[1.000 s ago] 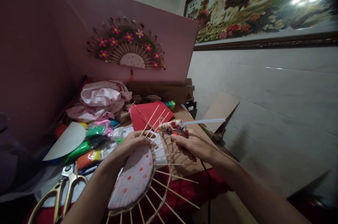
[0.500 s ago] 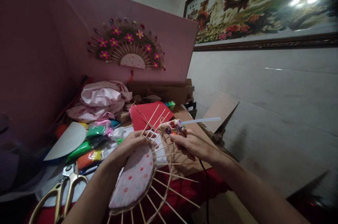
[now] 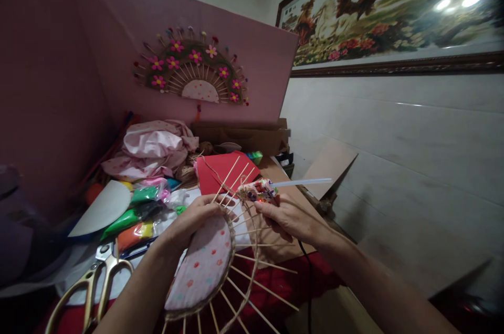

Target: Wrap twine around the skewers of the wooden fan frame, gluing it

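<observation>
My left hand (image 3: 205,212) grips the far end of the fan (image 3: 202,268), which I hold up over the near side of the counter (image 3: 323,271), its sticks (image 3: 275,266) spreading to the right. My right hand (image 3: 289,220) is closed round the glue gun (image 3: 258,190), its tip close to the far sticks; I can't tell if it touches. A glue stick (image 3: 303,183) juts out to the right. Scissors (image 3: 91,284) lie near left, packets (image 3: 132,237) just beyond, red paper (image 3: 220,172) on the far side
</observation>
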Tool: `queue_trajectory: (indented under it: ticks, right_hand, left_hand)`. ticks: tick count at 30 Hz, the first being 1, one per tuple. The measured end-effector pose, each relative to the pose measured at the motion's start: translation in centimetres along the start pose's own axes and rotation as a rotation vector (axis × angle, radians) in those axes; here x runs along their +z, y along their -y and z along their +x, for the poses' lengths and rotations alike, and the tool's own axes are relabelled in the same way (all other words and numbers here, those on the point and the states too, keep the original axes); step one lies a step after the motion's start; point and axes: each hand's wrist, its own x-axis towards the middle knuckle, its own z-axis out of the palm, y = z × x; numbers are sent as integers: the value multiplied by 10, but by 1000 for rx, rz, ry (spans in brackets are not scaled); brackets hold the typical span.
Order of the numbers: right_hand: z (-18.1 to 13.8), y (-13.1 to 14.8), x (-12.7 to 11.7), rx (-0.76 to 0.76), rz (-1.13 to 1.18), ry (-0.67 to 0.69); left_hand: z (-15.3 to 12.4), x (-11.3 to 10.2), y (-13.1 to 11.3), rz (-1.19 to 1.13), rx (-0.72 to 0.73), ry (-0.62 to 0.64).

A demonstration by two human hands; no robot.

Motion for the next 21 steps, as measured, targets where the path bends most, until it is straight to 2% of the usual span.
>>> queue_trajectory:
  ticks: [21]
  right_hand:
    - [1, -4, 0, -13, 65, 39]
  left_hand:
    - [0, -2, 2, 0, 4, 28]
